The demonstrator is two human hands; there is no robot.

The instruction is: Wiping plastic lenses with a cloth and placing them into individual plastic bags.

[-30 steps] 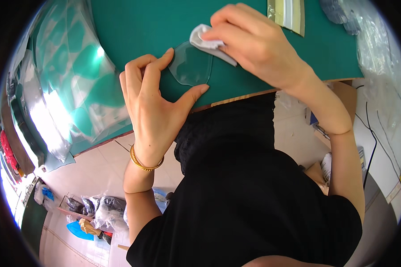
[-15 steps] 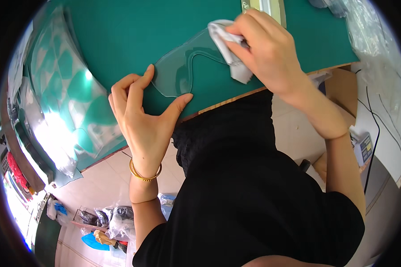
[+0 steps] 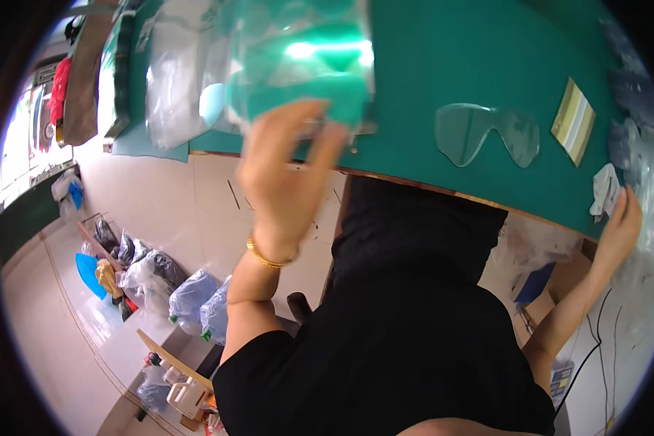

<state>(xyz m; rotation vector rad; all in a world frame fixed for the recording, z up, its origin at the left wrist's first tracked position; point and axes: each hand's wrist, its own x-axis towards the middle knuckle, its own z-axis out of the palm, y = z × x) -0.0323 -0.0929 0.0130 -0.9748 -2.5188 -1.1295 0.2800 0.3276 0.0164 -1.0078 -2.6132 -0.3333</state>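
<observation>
A clear lens [image 3: 454, 134] with a nose notch, shaped like a goggle lens, lies flat on the green tabletop, apart from both hands. My left hand [image 3: 283, 178], with a gold bangle at its wrist, is over the near edge of a shiny clear plastic sheet or bag [image 3: 298, 83] with rounded lens-like shapes. Motion smears its fingers, so any grip is unclear. At the far right, my right hand [image 3: 621, 229] has its fingers stretched out beside a crumpled white cloth [image 3: 604, 190], the fingertips at the cloth's edge.
A yellowish block with a pale stripe [image 3: 574, 122] lies right of the lens. Clear plastic wrapping [image 3: 643, 160] heaps along the right side. More clear plastic [image 3: 174, 80] covers the table's left part. The wooden table edge [image 3: 429, 187] runs before my lap. Bagged items [image 3: 152, 280] stand on the floor.
My left hand has let go of the lens and moved to the plastic at the left. My right hand has carried the cloth off the lens to the right. The view has shifted left.
</observation>
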